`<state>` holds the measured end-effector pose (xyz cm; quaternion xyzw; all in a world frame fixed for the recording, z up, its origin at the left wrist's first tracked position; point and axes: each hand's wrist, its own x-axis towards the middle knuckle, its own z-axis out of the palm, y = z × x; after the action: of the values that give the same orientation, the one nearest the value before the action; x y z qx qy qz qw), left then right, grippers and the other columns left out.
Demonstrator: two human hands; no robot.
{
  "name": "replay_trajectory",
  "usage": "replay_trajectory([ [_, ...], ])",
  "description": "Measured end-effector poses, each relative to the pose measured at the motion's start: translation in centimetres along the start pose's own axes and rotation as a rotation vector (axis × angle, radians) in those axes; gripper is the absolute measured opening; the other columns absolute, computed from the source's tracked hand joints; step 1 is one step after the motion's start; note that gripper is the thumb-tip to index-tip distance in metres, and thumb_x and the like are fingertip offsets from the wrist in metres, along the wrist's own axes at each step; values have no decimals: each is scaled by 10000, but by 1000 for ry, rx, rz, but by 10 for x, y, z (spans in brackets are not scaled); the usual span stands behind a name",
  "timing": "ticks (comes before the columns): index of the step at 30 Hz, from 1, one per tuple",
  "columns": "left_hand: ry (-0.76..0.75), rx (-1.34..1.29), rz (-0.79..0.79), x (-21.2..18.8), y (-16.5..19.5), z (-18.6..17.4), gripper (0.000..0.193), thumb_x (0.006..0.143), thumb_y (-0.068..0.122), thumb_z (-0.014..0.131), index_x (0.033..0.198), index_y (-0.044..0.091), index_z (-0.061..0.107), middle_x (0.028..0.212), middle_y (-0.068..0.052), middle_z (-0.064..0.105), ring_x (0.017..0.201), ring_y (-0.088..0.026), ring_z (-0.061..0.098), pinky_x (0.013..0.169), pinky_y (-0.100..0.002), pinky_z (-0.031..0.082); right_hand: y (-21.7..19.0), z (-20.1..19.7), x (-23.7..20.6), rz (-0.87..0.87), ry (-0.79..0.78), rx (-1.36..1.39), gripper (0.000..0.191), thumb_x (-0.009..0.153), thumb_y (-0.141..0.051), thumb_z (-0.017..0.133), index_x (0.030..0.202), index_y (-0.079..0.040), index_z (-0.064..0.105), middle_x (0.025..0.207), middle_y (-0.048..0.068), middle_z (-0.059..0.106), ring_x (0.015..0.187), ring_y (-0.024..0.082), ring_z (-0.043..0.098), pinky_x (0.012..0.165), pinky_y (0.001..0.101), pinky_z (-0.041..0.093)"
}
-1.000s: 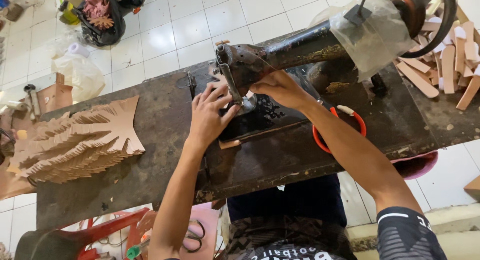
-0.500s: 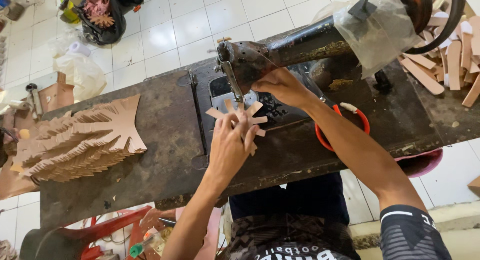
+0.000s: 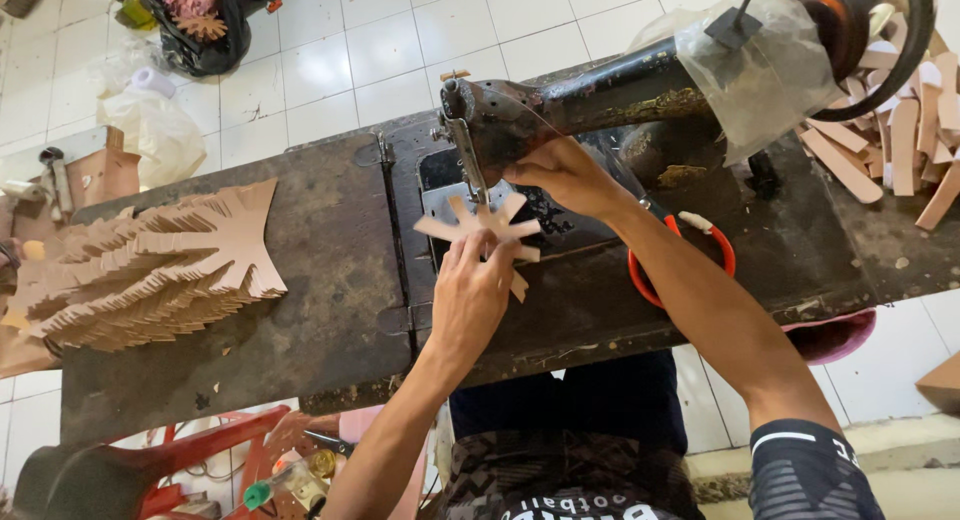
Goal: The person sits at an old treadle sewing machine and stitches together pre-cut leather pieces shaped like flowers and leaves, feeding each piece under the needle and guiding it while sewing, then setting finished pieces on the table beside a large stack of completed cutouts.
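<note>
A tan star-shaped leather piece [image 3: 485,228] is being held flat under the needle of the old black sewing machine [image 3: 560,105], near the middle of the bench [image 3: 250,350]. It is being gripped at its near edge by the fingers of the left hand [image 3: 470,295]. The right hand [image 3: 560,175] is being rested on the machine just beside the needle, fingers curled. A big pile of tan cut pieces [image 3: 140,265] is lying by the bench's left edge. Tan strips [image 3: 890,130] are lying at its far right corner.
</note>
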<state>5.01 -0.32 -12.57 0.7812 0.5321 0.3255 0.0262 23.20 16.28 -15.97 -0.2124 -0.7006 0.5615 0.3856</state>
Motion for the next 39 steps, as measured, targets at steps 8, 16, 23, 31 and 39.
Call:
replay_trajectory([
  [8, 39, 62, 98, 8, -9, 8, 241, 868, 142, 717, 1101, 80, 708, 1155, -124, 645, 1115, -346, 614, 964, -445, 503, 4, -2, 3, 116, 49, -106, 341, 997, -178, 701, 707, -19, 616, 655, -89, 404, 638, 54, 347, 560, 300, 279],
  [16, 30, 59, -19, 14, -17, 16, 256, 933, 263, 763, 1011, 33, 685, 1149, -156, 636, 1119, -346, 617, 953, -458, 505, 18, -9, 1, 120, 43, -52, 400, 1027, -190, 720, 692, -7, 599, 659, -75, 388, 633, 62, 332, 563, 302, 257],
  [23, -27, 178, -109, 13, -46, 20, 302, 785, 105, 711, 1038, -35, 625, 1184, -250, 620, 1119, -411, 597, 909, -504, 468, 20, -9, 1, 147, 43, -69, 215, 993, -188, 699, 922, 8, 753, 776, -25, 613, 733, 77, 508, 659, 286, 406],
  [31, 7, 48, -59, 21, -72, 18, 406, 913, 74, 652, 1306, -27, 626, 1382, -227, 633, 1316, -397, 569, 1094, -488, 446, -1, -1, -4, 112, -3, 77, 270, 1001, -120, 687, 1212, 45, 722, 1135, 66, 737, 1045, 117, 629, 907, 309, 507],
  [39, -94, -68, -54, 43, -70, 7, 470, 894, 264, 756, 1280, 9, 673, 1430, -247, 584, 1349, -431, 516, 1110, -512, 402, -2, -3, -8, 182, 33, 14, 206, 1018, -82, 671, 1161, 53, 733, 1087, 107, 690, 1036, 168, 590, 917, 352, 484],
])
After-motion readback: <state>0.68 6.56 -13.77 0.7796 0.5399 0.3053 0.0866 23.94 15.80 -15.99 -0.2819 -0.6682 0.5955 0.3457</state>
